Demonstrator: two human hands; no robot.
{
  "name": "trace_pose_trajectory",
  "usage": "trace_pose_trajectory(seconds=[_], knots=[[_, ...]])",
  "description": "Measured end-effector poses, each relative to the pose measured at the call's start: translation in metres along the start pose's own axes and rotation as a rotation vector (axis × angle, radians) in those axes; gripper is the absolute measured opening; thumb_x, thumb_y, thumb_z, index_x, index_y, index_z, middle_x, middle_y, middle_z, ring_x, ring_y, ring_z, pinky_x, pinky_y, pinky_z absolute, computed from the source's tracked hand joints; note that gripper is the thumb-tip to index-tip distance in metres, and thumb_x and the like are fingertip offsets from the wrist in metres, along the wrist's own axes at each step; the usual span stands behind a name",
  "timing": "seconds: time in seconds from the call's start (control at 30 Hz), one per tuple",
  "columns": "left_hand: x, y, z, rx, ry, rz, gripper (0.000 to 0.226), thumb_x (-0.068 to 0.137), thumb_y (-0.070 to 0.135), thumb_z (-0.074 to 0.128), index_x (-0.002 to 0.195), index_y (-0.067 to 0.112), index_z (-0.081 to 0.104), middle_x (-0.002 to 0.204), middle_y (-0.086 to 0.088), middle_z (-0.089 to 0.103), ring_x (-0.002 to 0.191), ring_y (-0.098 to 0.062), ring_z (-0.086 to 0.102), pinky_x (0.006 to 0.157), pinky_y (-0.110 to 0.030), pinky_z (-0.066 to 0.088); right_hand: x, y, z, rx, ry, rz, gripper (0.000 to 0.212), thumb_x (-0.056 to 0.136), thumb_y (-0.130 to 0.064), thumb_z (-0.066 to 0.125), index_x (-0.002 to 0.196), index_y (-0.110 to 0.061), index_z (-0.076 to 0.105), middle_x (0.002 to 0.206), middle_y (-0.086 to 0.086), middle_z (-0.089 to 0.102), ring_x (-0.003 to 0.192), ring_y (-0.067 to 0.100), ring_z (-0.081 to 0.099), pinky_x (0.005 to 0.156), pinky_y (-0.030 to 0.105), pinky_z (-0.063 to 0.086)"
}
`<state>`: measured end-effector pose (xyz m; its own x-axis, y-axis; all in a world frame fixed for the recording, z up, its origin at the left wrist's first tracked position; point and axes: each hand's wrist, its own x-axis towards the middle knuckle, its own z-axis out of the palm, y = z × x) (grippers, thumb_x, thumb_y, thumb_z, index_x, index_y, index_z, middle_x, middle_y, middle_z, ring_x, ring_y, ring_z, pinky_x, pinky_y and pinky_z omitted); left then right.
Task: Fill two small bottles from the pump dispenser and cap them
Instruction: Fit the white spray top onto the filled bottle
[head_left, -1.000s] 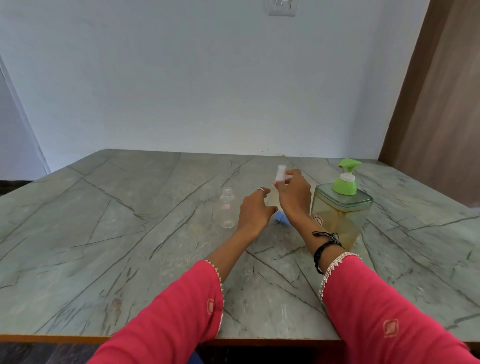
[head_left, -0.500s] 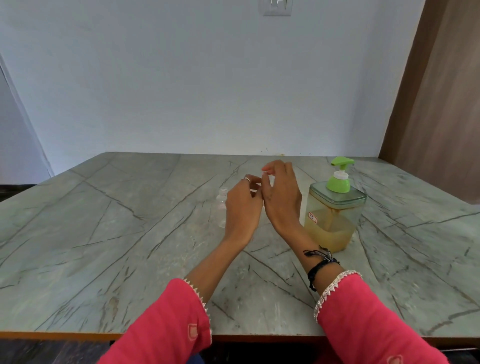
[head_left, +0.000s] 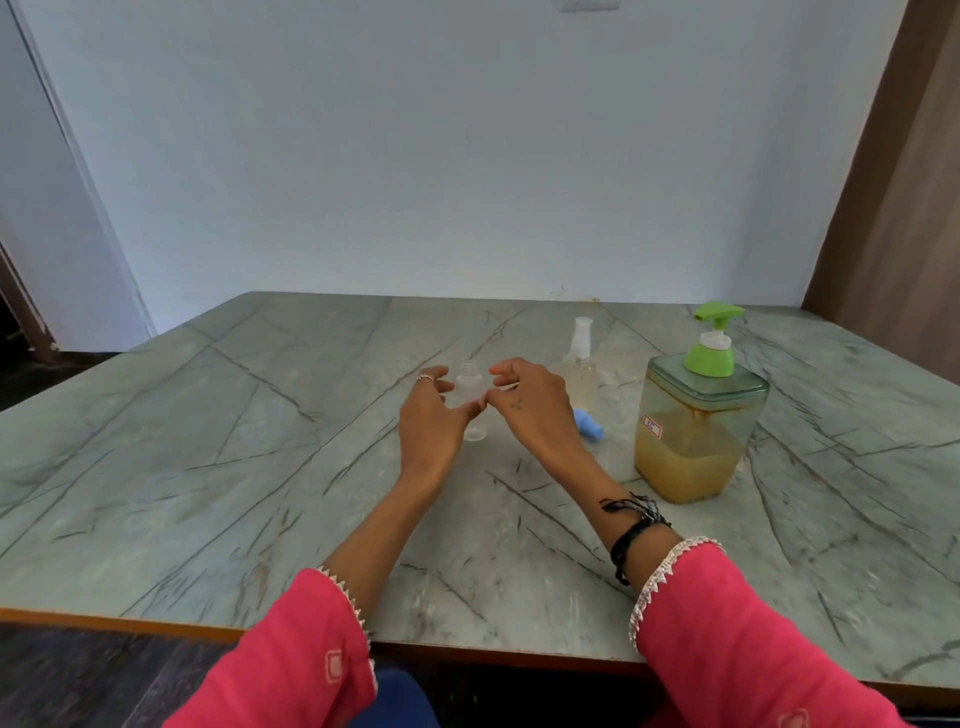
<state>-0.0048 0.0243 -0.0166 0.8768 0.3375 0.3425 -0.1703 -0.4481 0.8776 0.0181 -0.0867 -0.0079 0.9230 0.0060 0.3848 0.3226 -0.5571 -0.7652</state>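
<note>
A grey-green marble table (head_left: 218, 467) with dark veins fills the lower view, its near edge trimmed in orange-brown wood. Behind it stands a pale blue wall (head_left: 415, 156), with a brown wooden panel (head_left: 893, 218) at the right.

On the right of the table stands the pump dispenser (head_left: 698, 415), a square clear container roughly half full of amber liquid, with a green pump head and a small white label on its front. Left of it, further back, a capped small bottle (head_left: 579, 364) stands upright with a white spray top; it appears to hold pale liquid. A small blue cap (head_left: 589, 423) lies on its side on the table between that bottle and the dispenser, just beside the right wrist.

Two arms in pink sleeves (head_left: 291, 654) reach forward. The left hand (head_left: 431, 415) and the right hand (head_left: 530, 405) flank an uncapped clear bottle (head_left: 470, 400) that stands upright near the table's middle. Both hands have fingers spread and loosely curved towards it, holding nothing; whether any fingertip touches the bottle cannot be told. A ring sits on a left finger, and black thread bands (head_left: 634, 525) circle the right wrist.
</note>
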Motion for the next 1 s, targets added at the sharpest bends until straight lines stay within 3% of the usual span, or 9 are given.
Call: trace_pose_trajectory(seconds=[0.2,0.37,0.53,0.7,0.9,1.0], knots=[[0.005,-0.002,0.000,0.045,-0.055,0.003,0.041,0.078,0.018,0.073,0.116,0.008,0.060,0.112,-0.008,0.066,0.093,-0.013,0.059,0.082,-0.022,0.044,0.005,0.005,0.003,-0.032,-0.050,0.003,0.024,0.090,-0.017,0.061,0.113,-0.011,0.069,0.104,0.007,0.072,0.097,0.018,0.065,0.078,0.019,0.042],[-0.001,0.012,0.001,0.026,-0.053,0.048,0.046,0.077,0.022,0.074,0.118,0.008,0.059,0.111,-0.005,0.066,0.088,-0.008,0.056,0.079,-0.019,0.043,0.000,-0.001,-0.019,-0.046,-0.048,-0.022,0.027,0.090,-0.016,0.059,0.115,-0.014,0.067,0.106,0.004,0.071,0.098,0.016,0.065,0.083,0.027,0.050],[-0.017,0.030,0.002,-0.032,-0.143,0.079,0.042,0.076,0.026,0.075,0.113,0.016,0.058,0.099,0.007,0.061,0.078,0.001,0.055,0.060,-0.007,0.040,-0.021,0.000,-0.052,-0.133,0.005,-0.090,0.025,0.090,-0.022,0.060,0.114,-0.021,0.067,0.103,-0.004,0.071,0.093,0.009,0.064,0.075,0.022,0.047],[-0.039,0.037,0.012,-0.061,-0.270,0.083,0.035,0.074,0.027,0.076,0.102,0.022,0.054,0.091,0.013,0.059,0.072,0.008,0.056,0.056,-0.004,0.041,-0.047,0.012,-0.080,-0.115,0.012,-0.067,0.025,0.087,-0.019,0.063,0.112,-0.022,0.068,0.097,-0.005,0.072,0.089,0.005,0.065,0.080,0.024,0.053],[-0.050,0.041,0.031,-0.081,-0.379,0.126,0.036,0.074,0.023,0.077,0.102,0.019,0.056,0.087,0.017,0.059,0.065,0.011,0.058,0.054,0.003,0.039,-0.067,0.025,-0.096,-0.126,0.069,-0.060,0.029,0.089,-0.016,0.063,0.118,-0.016,0.066,0.099,-0.003,0.071,0.085,0.000,0.061,0.074,0.006,0.044],[-0.052,0.041,0.036,-0.124,-0.388,0.138,0.032,0.074,0.020,0.077,0.097,0.022,0.054,0.085,0.020,0.057,0.067,0.011,0.057,0.054,0.002,0.040,-0.071,0.025,-0.098,-0.186,0.104,-0.103,0.029,0.092,-0.016,0.060,0.121,-0.016,0.064,0.100,-0.003,0.070,0.082,0.002,0.061,0.074,0.011,0.048]])
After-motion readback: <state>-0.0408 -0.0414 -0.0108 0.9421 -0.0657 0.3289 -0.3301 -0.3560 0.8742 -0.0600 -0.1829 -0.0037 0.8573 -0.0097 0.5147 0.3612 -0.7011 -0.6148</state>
